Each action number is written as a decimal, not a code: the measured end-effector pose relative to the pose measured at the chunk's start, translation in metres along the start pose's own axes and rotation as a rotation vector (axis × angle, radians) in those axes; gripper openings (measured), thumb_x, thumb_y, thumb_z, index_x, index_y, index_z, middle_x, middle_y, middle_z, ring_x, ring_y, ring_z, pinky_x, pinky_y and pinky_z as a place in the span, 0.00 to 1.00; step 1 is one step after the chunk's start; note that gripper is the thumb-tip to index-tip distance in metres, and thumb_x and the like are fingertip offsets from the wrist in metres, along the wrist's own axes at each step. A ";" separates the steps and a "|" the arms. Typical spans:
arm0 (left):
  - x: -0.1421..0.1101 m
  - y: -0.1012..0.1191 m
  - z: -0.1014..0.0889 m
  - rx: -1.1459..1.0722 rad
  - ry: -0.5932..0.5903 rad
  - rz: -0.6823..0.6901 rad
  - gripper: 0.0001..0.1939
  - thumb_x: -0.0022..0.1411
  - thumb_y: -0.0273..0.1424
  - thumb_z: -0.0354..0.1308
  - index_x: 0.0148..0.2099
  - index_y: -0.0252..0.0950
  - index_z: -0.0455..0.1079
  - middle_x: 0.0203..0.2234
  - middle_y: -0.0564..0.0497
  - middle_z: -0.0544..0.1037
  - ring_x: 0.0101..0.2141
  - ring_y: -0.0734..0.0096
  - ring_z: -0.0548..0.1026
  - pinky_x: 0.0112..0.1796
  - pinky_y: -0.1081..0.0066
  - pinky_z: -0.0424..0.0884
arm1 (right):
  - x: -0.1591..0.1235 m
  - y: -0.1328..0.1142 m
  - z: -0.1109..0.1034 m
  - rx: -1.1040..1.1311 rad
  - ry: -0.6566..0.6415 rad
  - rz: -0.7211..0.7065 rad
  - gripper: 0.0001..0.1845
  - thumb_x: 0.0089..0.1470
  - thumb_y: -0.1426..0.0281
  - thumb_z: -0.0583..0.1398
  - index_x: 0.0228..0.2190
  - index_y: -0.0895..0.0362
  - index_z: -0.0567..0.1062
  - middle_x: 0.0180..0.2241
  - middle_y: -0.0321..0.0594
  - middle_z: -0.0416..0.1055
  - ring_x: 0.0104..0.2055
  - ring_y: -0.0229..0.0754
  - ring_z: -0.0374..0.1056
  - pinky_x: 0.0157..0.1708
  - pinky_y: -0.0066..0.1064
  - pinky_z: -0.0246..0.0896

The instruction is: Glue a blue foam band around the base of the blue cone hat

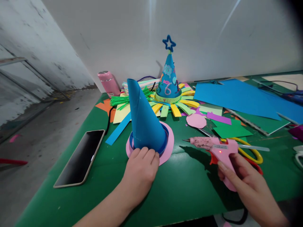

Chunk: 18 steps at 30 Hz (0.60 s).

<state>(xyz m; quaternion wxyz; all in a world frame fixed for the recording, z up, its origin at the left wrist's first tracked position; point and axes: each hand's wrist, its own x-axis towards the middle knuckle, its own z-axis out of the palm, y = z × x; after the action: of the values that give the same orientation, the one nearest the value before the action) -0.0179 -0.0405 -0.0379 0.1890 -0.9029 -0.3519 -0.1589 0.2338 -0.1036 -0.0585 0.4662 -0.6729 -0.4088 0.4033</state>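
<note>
A tall blue paper cone (145, 116) stands on a pink paper ring (169, 142), with a blue paper band around its foot. My left hand (142, 171) is closed over the near edge of that band, its fingertips hidden behind the rim. In my right hand (246, 179) is a pink hot glue gun (213, 144), gripped by its handle, with a red light lit on its side. Its nozzle points left toward the cone, apart from it. A clear glue stick (257, 148) sticks out of its back.
A decorated party hat (169, 78) with a blue star stands at the back. Around lie green pipe cleaners (120, 100), a phone (80, 159), a pink bottle (109, 83), blue paper sheets (236, 97), a pink paper disc (196, 120) and yellow-handled scissors (257, 156).
</note>
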 end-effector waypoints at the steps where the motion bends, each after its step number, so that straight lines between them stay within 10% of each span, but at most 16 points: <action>1: 0.000 -0.001 0.000 -0.016 -0.019 0.005 0.14 0.58 0.19 0.42 0.34 0.29 0.70 0.23 0.46 0.70 0.26 0.66 0.64 0.25 0.67 0.60 | 0.000 0.000 -0.001 -0.007 0.000 0.003 0.21 0.45 0.58 0.60 0.39 0.55 0.66 0.26 0.36 0.68 0.25 0.38 0.64 0.24 0.26 0.65; 18: -0.025 -0.041 -0.023 0.004 -0.243 0.026 0.12 0.57 0.19 0.45 0.35 0.35 0.69 0.27 0.48 0.69 0.30 0.63 0.64 0.31 0.64 0.57 | 0.003 0.005 -0.001 -0.021 -0.054 0.010 0.22 0.43 0.60 0.62 0.40 0.54 0.66 0.27 0.36 0.70 0.25 0.38 0.66 0.24 0.26 0.66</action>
<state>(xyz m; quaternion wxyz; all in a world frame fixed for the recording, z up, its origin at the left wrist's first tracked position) -0.0676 -0.0373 -0.0190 0.1490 -0.9195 -0.3609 -0.0452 0.2369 -0.1020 -0.0640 0.4461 -0.6686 -0.4219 0.4195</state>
